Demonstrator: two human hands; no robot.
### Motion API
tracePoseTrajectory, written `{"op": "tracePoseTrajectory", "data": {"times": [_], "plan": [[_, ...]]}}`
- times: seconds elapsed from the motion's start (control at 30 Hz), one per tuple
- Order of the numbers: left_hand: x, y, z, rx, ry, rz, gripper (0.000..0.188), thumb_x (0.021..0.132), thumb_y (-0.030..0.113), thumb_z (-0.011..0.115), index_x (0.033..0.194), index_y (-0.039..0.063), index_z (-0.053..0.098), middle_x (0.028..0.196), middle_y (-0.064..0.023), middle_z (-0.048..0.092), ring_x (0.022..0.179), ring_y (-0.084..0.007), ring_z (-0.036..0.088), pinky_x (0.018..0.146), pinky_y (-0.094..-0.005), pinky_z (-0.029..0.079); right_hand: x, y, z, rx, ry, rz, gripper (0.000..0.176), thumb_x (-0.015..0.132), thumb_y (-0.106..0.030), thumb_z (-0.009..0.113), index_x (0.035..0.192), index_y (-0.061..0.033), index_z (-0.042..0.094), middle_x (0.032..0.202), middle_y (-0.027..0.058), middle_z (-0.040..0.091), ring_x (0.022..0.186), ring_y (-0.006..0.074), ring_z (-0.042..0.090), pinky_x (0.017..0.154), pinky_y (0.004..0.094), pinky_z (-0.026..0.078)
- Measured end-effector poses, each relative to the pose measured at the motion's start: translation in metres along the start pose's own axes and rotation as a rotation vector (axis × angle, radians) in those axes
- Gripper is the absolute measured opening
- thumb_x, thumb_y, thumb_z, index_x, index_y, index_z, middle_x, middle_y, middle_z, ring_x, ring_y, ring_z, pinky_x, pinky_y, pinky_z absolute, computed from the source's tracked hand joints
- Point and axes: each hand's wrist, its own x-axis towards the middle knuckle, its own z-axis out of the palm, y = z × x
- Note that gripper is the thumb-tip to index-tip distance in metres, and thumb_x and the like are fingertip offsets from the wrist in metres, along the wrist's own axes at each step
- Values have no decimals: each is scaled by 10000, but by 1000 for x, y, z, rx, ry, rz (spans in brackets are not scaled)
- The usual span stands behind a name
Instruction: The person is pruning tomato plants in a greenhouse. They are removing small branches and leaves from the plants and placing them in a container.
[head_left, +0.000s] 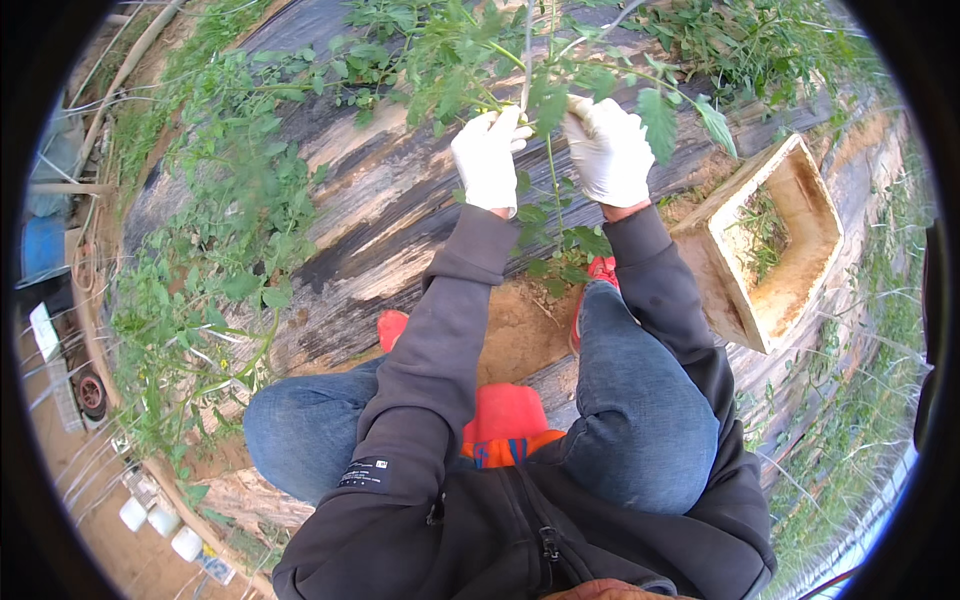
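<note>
A leafy green tomato plant (553, 172) rises from the soil between my feet, with a pale string (528, 52) running up beside its stem. My left hand (489, 156), in a white glove, is at the upper stem with its fingers bent around the stem or a side shoot; leaves partly hide the fingertips. Just right of the string, my right hand (609, 150), gloved as well, has its fingers curled in close to the plant's leaves. Whether something is between those fingers cannot be told.
A foam box (709, 277) with green cuttings (765, 232) inside lies to the right. Black plastic mulch film (360, 225) covers the bed. More tomato plants (247, 187) grow at the left and top right. A red seat (506, 411) shows between my legs.
</note>
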Motion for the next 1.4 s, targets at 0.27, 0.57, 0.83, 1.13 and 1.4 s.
{"op": "tracePoseTrajectory", "data": {"times": [0.27,0.57,0.83,1.13,1.4], "plan": [[-7,-7,1,70,-14,20,245,933,102,643,1063,-105,654,891,-110,690,755,-153,685,627,-257,551,0,-19,35,758,65,390,231,809,-150,790,999,-28,739,821,59,723,706,131,654,670,274,514],[-9,-13,0,53,-34,36,182,916,61,650,1036,-73,679,883,-74,687,713,-127,651,609,-250,527,-15,-5,45,1128,-232,656,280,851,-97,750,1105,17,720,966,63,740,810,105,651,710,278,527],[-7,-4,2,93,-20,22,262,901,128,694,1039,-93,667,907,-112,689,741,-158,690,618,-257,547,-23,26,30,865,-420,588,193,935,-135,605,1059,9,636,951,55,701,834,159,671,725,294,503],[-8,-6,2,50,-29,-10,186,883,84,709,977,-72,670,864,-80,678,692,-149,673,592,-253,508,-21,10,23,1068,-280,811,168,942,-63,582,1089,-3,636,940,69,700,794,141,690,696,270,564],[-3,-17,-3,112,-24,28,168,879,83,708,780,11,593,858,-66,660,682,-120,642,618,-268,515,-23,1,24,1117,-179,829,192,902,-73,653,1071,18,643,873,92,703,729,142,678,617,261,551]]}}
